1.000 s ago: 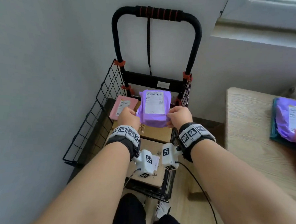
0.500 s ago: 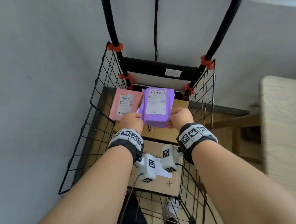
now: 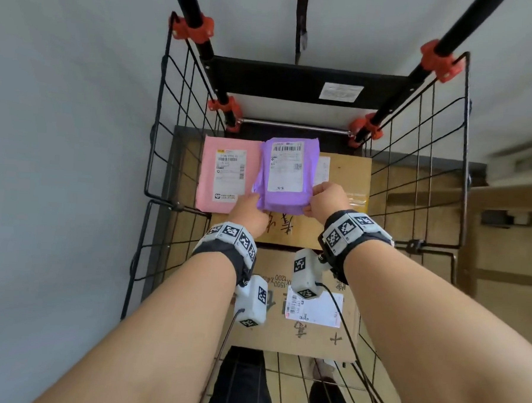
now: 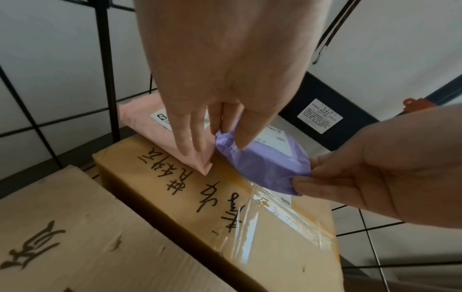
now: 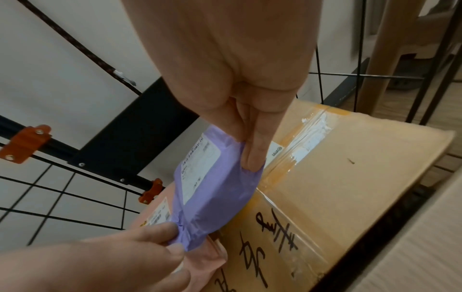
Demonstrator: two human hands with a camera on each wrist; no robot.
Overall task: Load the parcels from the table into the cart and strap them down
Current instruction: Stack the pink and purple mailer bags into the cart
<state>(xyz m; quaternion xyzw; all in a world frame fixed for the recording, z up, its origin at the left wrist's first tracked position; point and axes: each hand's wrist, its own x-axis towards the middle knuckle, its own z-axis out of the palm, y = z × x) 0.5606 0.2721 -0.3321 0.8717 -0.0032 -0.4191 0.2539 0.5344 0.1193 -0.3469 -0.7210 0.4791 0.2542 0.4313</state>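
Observation:
A purple parcel (image 3: 286,171) with a white label lies low over the far cardboard box (image 3: 343,174) inside the black wire cart (image 3: 177,110). Its left edge overlaps a pink parcel (image 3: 226,174). My left hand (image 3: 252,210) pinches the purple parcel's near left corner (image 4: 225,138). My right hand (image 3: 326,198) pinches its near right corner (image 5: 250,156). In the right wrist view the purple parcel (image 5: 215,189) tilts, near end lifted. Whether its far end touches the box is hidden.
A second cardboard box (image 3: 283,325) fills the cart's near half under my wrists. A black strap (image 3: 302,18) hangs from the handle at the back. Wire walls stand left and right. A wooden table leg (image 5: 385,59) is beyond the right wall.
Both hands have carried the purple parcel down and forward into the cart, beside the pink parcel. My head has leaned in over the cart, and the table has left the view.

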